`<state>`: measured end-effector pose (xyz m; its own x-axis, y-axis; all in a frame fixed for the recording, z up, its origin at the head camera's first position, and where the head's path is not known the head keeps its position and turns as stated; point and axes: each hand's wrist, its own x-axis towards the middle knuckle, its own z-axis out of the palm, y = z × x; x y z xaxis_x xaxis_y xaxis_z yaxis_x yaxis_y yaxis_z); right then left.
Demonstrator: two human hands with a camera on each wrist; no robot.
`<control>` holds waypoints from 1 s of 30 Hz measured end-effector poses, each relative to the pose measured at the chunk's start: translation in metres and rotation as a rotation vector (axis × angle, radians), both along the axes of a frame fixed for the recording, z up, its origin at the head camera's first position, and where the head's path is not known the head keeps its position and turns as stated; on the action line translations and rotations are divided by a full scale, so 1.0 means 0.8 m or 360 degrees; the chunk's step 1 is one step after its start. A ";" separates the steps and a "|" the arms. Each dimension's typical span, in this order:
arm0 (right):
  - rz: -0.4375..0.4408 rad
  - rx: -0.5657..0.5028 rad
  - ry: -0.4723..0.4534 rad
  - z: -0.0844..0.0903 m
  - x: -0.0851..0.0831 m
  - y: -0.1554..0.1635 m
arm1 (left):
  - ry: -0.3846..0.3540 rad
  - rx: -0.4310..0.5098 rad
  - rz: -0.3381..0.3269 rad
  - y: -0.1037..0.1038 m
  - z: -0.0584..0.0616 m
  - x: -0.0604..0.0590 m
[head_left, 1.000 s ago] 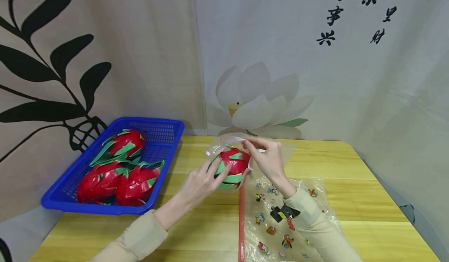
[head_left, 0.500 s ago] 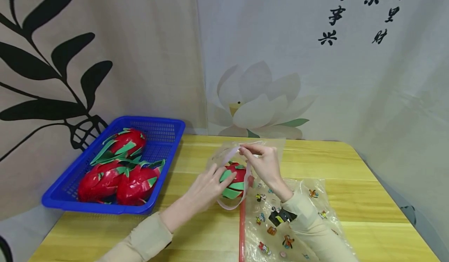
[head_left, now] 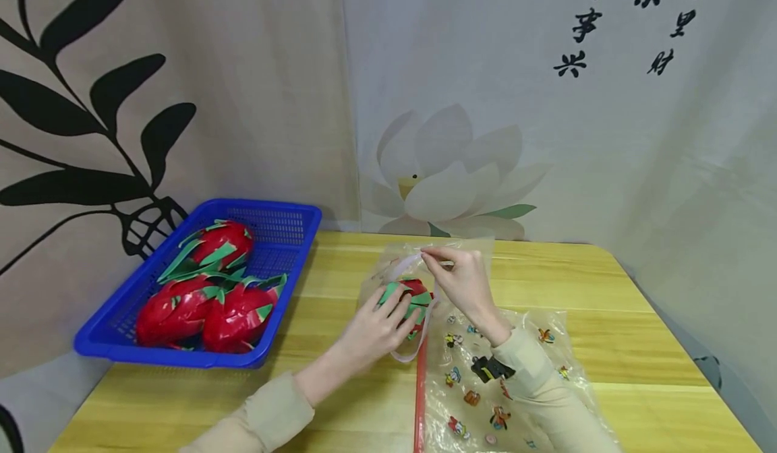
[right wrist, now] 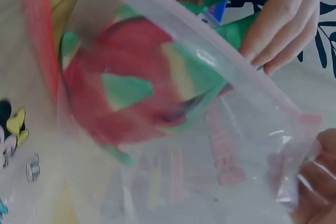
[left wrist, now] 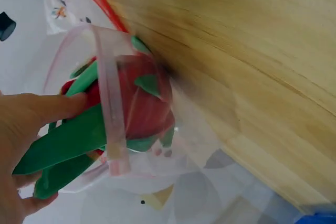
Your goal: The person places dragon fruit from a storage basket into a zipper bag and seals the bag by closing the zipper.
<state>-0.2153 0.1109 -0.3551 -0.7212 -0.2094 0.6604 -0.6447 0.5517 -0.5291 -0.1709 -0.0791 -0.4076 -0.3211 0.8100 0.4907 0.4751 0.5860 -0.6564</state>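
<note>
A blue basket (head_left: 285,234) sits at the far left of the wooden table (head_left: 637,345), close against the wall hanging. It contains three red dragon fruits with green scales (head_left: 200,298), packed together and touching.

Right of the basket, near the table's centre, the left hand (head_left: 376,325) reaches forward. Its fingers are curled around a fourth dragon fruit (head_left: 409,298), gripping it by the green scales; the left wrist view shows fingertips laid on a long green scale (left wrist: 68,140) with the red body beyond. This fruit lies mostly inside the mouth of a clear zip bag (head_left: 461,254), which stands open just above the tabletop. The bag's pale zip strip (left wrist: 110,114) crosses over the fruit's body in the left wrist view, so the fruit is partly past the opening.

Further right, the right hand (head_left: 461,281) pinches the upper edge of the bag mouth between thumb and fingertips, holding it up and open. In the right wrist view the film is stretched over the fruit (right wrist: 131,93), with the pinching fingers at the lower right corner.

Under the right forearm a flat plastic bag printed with cartoon figures (head_left: 546,358) lies on the table, its red zip strip (head_left: 418,399) running toward the near edge.
</note>
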 end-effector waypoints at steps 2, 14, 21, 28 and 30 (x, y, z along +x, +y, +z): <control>-0.0023 0.0085 0.0002 0.000 0.001 0.003 | 0.0037 0.0031 -0.0016 0.001 -0.001 -0.002; -0.0008 0.0336 -0.0192 0.000 0.023 0.024 | -0.0063 0.0131 -0.0046 0.005 -0.003 -0.010; 0.0041 0.0214 -0.0204 -0.002 0.019 0.023 | 0.0040 0.0357 -0.0117 0.018 -0.011 -0.017; 0.0099 0.0054 -0.0181 0.000 0.014 0.023 | 0.0060 0.0338 -0.0085 0.028 -0.016 -0.027; 0.0091 0.0038 -0.0180 0.001 0.011 0.025 | 0.0045 0.0255 -0.0108 0.026 -0.015 -0.029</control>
<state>-0.2062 0.1305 -0.3541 -0.7770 -0.2673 0.5699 -0.6127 0.5289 -0.5873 -0.1939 -0.0583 -0.4193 -0.2522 0.7400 0.6236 0.4999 0.6514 -0.5708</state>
